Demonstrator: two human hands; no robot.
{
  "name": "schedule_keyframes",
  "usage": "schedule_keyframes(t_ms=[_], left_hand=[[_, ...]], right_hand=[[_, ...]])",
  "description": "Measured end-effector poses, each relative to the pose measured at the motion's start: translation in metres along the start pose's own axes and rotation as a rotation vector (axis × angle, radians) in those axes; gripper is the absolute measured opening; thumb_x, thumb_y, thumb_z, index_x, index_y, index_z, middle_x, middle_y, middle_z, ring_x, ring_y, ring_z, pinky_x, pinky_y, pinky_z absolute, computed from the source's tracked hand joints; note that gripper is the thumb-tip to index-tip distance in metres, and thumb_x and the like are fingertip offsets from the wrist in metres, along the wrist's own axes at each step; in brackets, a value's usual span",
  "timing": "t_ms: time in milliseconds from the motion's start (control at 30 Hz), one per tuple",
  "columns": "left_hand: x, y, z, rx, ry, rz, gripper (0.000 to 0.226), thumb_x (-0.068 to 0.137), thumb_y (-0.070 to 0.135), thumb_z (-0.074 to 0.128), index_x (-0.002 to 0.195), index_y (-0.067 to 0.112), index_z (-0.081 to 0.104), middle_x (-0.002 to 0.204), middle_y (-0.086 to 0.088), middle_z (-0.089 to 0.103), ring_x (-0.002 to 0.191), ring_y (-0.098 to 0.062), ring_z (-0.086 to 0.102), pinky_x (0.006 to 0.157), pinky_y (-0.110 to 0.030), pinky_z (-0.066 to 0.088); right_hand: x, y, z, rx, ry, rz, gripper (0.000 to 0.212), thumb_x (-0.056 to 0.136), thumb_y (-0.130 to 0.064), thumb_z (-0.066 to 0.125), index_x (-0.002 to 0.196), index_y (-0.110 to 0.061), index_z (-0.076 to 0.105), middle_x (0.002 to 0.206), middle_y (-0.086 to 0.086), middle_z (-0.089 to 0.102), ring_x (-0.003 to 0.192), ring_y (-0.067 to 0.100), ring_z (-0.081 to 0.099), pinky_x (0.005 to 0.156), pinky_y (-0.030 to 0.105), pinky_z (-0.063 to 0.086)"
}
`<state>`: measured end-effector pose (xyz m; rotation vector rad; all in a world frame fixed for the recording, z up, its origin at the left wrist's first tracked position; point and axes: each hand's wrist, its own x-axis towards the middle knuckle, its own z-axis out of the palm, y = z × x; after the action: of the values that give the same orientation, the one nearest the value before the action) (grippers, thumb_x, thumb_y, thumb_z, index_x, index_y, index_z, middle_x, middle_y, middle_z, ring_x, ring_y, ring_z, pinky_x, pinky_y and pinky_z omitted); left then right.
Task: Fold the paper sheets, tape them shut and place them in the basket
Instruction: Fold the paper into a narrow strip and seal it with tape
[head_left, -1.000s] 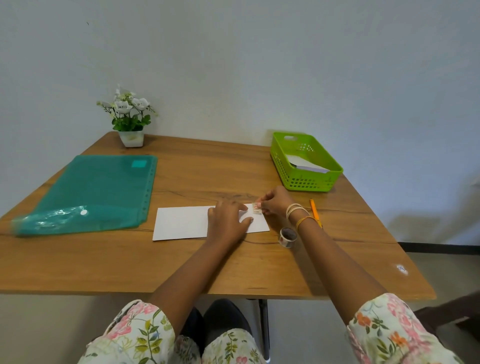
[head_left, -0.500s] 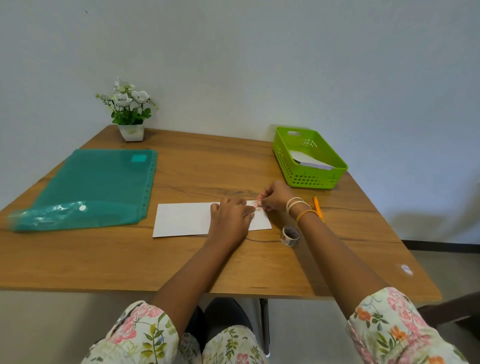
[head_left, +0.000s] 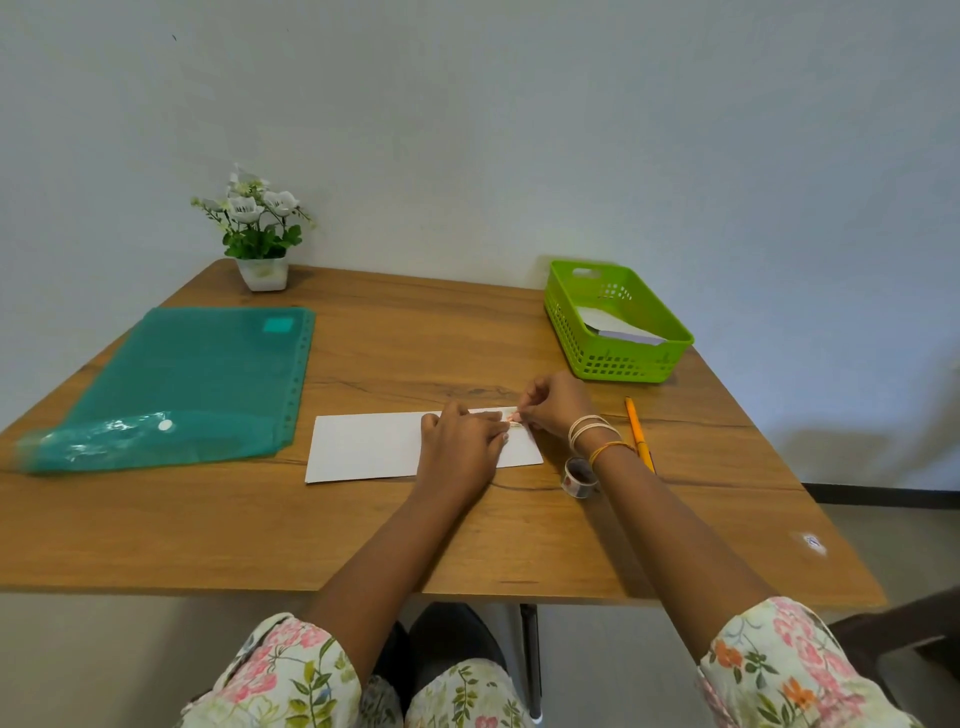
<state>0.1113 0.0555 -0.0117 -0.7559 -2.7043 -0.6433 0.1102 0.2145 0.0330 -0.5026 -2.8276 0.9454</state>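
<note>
The folded sheet (head_left: 374, 447) lies flat on the worktop (head_left: 415, 535), near the front centre, its long axis running left to right across the person. A small piece of tape (head_left: 511, 417) sits at the sheet's far edge towards its right end, and that spot is what the coming move turns on: it lies directly under both sets of fingers, beyond the left knuckles and just inside the right fingertips. The left hand (head_left: 460, 447) rests palm down on the sheet's right half, fingers loosely bent and pressing the paper flat; whether they also pin the tape's near end cannot be told. The right hand (head_left: 553, 405) comes in from the right, its fingers (head_left: 524, 410) drawn together in a narrow pinch on the tape at the edge. Judgement: the sealing step is in hand, and the tape wants pressing down over the far edge while the left hand keeps the sheet from sliding. The right hand is the nearer to what follows. The tape roll (head_left: 579, 475) stands just beside the right wrist, off the sheet's right front corner; a pencil (head_left: 639, 436) lies just beyond it. The basket (head_left: 566, 322), holding folded paper (head_left: 618, 330), sits at the far right, well apart from the sheet and on the right hand's side. A green folder (head_left: 176, 384) and a potted plant (head_left: 260, 234) occupy the left.
</note>
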Motion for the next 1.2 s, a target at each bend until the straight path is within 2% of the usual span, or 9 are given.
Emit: schedule_keyframes(t_ms=[233, 333, 433, 567, 700, 833, 933, 1067, 1200], left_hand=[[-0.001, 0.000, 0.000, 0.004, -0.005, -0.003, 0.030, 0.095, 0.042, 0.051, 0.119, 0.034, 0.066, 0.120, 0.012, 0.066, 0.112, -0.017, 0.046, 0.083, -0.036, 0.028], [-0.001, 0.002, -0.001, 0.028, -0.022, 0.003, 0.031, 0.096, 0.041, 0.048, 0.122, 0.034, 0.064, 0.129, 0.015, 0.061, 0.117, -0.018, 0.045, 0.085, -0.037, 0.029], [-0.002, 0.002, -0.001, 0.058, -0.050, 0.013, 0.036, 0.097, 0.040, 0.044, 0.129, 0.034, 0.058, 0.137, 0.013, 0.054, 0.123, -0.019, 0.043, 0.089, -0.039, 0.029], [-0.001, 0.003, -0.001, 0.108, -0.094, 0.014, 0.043, 0.097, 0.045, 0.036, 0.136, 0.032, 0.049, 0.145, 0.009, 0.047, 0.128, -0.022, 0.039, 0.092, -0.042, 0.029], [0.000, 0.003, -0.001, 0.077, -0.095, -0.018, 0.046, 0.097, 0.052, 0.031, 0.135, 0.036, 0.050, 0.144, 0.010, 0.048, 0.127, -0.021, 0.038, 0.093, -0.042, 0.028], [0.006, 0.006, -0.002, -0.011, -0.065, -0.203, 0.047, 0.093, 0.059, 0.041, 0.129, 0.036, 0.058, 0.125, 0.002, 0.062, 0.118, -0.019, 0.044, 0.090, -0.038, 0.030], [0.009, 0.011, 0.001, 0.032, -0.052, -0.274, 0.045, 0.090, 0.062, 0.047, 0.124, 0.037, 0.062, 0.115, -0.001, 0.065, 0.112, -0.019, 0.047, 0.085, -0.036, 0.031], [0.012, 0.010, 0.002, 0.016, -0.059, -0.287, 0.046, 0.086, 0.061, 0.053, 0.126, 0.039, 0.060, 0.120, 0.000, 0.064, 0.114, -0.019, 0.046, 0.085, -0.036, 0.031], [0.013, 0.003, -0.004, -0.040, -0.181, -0.243, 0.061, 0.081, 0.064, 0.057, 0.135, 0.035, 0.051, 0.134, -0.002, 0.056, 0.125, -0.023, 0.040, 0.093, -0.040, 0.032]], right_hand=[[-0.005, 0.002, -0.003, -0.042, -0.083, -0.036, 0.007, 0.078, -0.016, 0.076, 0.085, -0.015, 0.078, 0.084, 0.005, 0.074, 0.067, 0.007, 0.056, 0.061, 0.021, 0.042], [-0.006, 0.004, -0.007, -0.005, -0.139, -0.022, 0.015, 0.078, -0.014, 0.076, 0.093, -0.014, 0.077, 0.088, 0.007, 0.073, 0.073, 0.010, 0.057, 0.068, 0.022, 0.045], [-0.008, 0.006, -0.011, 0.081, -0.205, -0.007, 0.024, 0.078, -0.008, 0.076, 0.102, -0.008, 0.074, 0.087, 0.009, 0.070, 0.074, 0.009, 0.055, 0.064, 0.017, 0.043], [-0.010, 0.009, -0.014, 0.194, -0.262, 0.037, 0.033, 0.076, -0.005, 0.077, 0.108, -0.006, 0.071, 0.073, -0.002, 0.059, 0.078, 0.014, 0.053, 0.075, 0.026, 0.045], [-0.013, 0.015, -0.010, 0.401, -0.136, 0.104, 0.021, 0.078, -0.010, 0.077, 0.098, -0.007, 0.075, 0.086, 0.010, 0.071, 0.079, 0.014, 0.059, 0.078, 0.027, 0.049], [-0.013, 0.009, -0.004, 0.267, -0.107, 0.096, 0.018, 0.075, -0.022, 0.080, 0.091, -0.014, 0.078, 0.087, 0.003, 0.074, 0.074, 0.006, 0.058, 0.071, 0.023, 0.045], [-0.014, 0.008, -0.005, 0.234, -0.117, 0.099, 0.020, 0.075, -0.020, 0.080, 0.094, -0.013, 0.077, 0.091, 0.005, 0.073, 0.082, 0.010, 0.059, 0.079, 0.029, 0.048], [-0.016, 0.007, -0.010, 0.284, -0.177, 0.116, 0.028, 0.074, -0.011, 0.080, 0.101, -0.007, 0.074, 0.088, 0.005, 0.069, 0.082, 0.012, 0.059, 0.077, 0.026, 0.048], [-0.018, 0.006, -0.014, 0.287, -0.230, 0.131, 0.031, 0.076, -0.001, 0.076, 0.106, -0.004, 0.072, 0.084, 0.004, 0.064, 0.078, 0.012, 0.056, 0.071, 0.022, 0.046]])
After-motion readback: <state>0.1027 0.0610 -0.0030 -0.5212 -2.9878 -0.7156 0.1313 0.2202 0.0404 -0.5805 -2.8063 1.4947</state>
